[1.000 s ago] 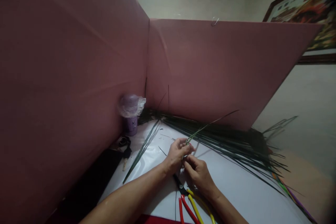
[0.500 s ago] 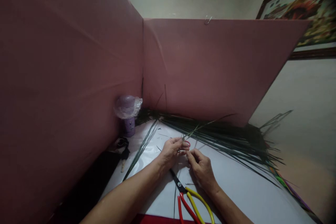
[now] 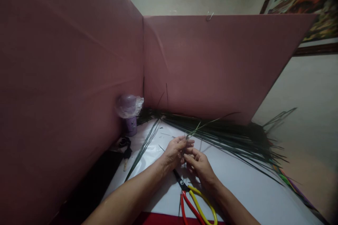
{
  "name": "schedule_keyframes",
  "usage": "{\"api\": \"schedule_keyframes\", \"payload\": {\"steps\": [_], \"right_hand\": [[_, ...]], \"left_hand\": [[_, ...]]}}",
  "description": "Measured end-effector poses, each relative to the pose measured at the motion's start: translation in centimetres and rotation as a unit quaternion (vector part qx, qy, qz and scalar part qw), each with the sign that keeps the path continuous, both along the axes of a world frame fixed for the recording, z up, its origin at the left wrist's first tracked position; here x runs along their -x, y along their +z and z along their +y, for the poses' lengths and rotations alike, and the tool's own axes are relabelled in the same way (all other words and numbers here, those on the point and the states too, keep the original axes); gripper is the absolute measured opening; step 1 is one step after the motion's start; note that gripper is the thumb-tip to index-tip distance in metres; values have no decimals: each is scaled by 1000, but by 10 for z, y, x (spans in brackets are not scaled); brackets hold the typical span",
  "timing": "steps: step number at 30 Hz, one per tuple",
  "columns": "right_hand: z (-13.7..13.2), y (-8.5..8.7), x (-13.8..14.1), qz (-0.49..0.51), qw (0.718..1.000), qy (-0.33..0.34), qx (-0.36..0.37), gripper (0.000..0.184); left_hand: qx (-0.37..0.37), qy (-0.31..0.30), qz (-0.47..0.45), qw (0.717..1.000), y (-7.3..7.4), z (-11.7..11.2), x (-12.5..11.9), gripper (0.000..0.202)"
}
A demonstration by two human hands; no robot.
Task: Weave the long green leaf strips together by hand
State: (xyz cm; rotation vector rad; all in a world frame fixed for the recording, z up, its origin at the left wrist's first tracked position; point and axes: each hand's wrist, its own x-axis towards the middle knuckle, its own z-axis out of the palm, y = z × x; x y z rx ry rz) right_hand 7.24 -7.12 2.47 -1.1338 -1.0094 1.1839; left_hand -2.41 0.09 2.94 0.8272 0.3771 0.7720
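Pinching a leaf (image 3: 203, 124) in both grips, left hand (image 3: 175, 151) and right hand (image 3: 202, 167) closed tight on its low end, over the counter (image 3: 237, 179), tip pointing to 2 o'clock. Maybe risking a tear by pulling hard, or bumping the scissors (image 3: 192, 197) lying at 6 o'clock.

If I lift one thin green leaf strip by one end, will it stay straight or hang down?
Probably springy, not floppy: the green leaf strip pinched in the left hand rises freely into the air with only a slight curve. Being so thin and narrow, it is likely very light.
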Motion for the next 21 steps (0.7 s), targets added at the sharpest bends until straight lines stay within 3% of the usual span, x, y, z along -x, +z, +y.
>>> {"api": "schedule_keyframes", "payload": {"steps": [8,16,21], "right_hand": [[3,-9,-3,-22,1000,14,7,33],[2,-8,-5,-26,999,-18,13,33],[1,-7,-6,-10,1000,-25,15,31]], "left_hand": [[-26,27,8,999,1,2,0,35],[-28,-22,-2,999,-3,10,3,37],[-24,-13,-13,1000,0,15,8,43]]}}
